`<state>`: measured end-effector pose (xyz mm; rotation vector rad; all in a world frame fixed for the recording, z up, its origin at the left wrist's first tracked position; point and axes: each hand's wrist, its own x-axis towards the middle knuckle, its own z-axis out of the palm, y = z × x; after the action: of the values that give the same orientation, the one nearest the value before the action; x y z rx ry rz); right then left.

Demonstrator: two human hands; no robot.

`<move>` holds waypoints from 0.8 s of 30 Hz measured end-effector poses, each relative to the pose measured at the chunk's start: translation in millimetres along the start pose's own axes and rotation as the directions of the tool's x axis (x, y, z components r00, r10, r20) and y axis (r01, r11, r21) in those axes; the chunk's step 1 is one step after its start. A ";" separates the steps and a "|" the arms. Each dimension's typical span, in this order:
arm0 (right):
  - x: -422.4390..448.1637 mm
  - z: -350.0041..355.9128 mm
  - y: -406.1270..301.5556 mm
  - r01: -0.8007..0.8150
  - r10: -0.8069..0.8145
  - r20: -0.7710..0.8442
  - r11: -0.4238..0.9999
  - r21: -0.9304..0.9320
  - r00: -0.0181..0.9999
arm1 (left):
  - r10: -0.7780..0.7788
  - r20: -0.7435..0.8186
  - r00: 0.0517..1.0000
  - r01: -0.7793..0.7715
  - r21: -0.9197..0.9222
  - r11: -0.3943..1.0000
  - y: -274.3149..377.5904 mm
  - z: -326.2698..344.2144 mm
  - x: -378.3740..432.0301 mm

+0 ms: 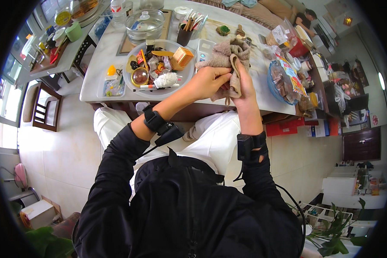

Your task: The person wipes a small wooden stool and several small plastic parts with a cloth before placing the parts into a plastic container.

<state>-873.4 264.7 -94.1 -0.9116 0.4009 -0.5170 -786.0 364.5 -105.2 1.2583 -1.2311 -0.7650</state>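
Note:
A brown towel is bunched up over the front edge of the marble-topped table. My right hand grips it from the right, with a fold running down along the palm. From the left, my left hand reaches in with thumb and fingers pinched together at the cloth. Something small and dark shows at the left fingertips; what it is cannot be made out. Just left of my hands lies a round plastic tray holding a magnifying glass, an orange box, white yarn and other small items.
Behind the tray stand a lidded glass pot and a pen holder. A small clear box lies at left. To the right are a blue bowl of packets and a cluttered shelf. A person is in the background.

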 end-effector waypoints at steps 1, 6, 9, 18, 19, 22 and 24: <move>-1.5 3.2 -1.6 0.000 0.000 -0.002 1.000 0.004 1.000 | -0.003 0.003 1.000 0.003 0.002 1.000 4.1 -0.2 -1.2; 1.8 -16.2 -6.0 -0.094 -0.079 0.449 0.932 0.351 0.890 | 0.031 -0.113 0.993 -0.071 -0.371 0.926 12.3 -2.7 2.2; -21.5 12.7 0.4 0.190 -0.241 0.230 0.956 0.222 0.943 | 0.040 -0.140 0.989 -0.109 -0.526 0.843 23.3 -5.6 2.6; -5.6 20.8 21.1 0.540 -0.533 0.103 0.838 -0.076 0.840 | -0.090 -0.272 0.958 -0.088 -0.577 0.812 21.2 4.8 3.3; -5.0 20.8 21.2 0.541 -0.533 0.104 0.838 -0.074 0.840 | -0.096 -0.263 0.960 -0.076 -0.575 0.815 21.3 4.3 3.3; -3.0 21.0 21.7 0.531 -0.529 0.049 0.843 -0.080 0.847 | -0.119 -0.259 0.959 -0.054 -0.576 0.816 21.4 0.1 4.2; -2.2 20.2 22.3 0.546 -0.552 -0.002 0.826 -0.138 0.834 | -0.121 -0.220 0.968 -0.022 -0.554 0.832 20.7 -0.3 3.2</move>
<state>-858.9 290.2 -101.2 -1.1518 0.2024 -1.0531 -788.9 365.9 -84.5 0.8678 -0.6962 -0.8933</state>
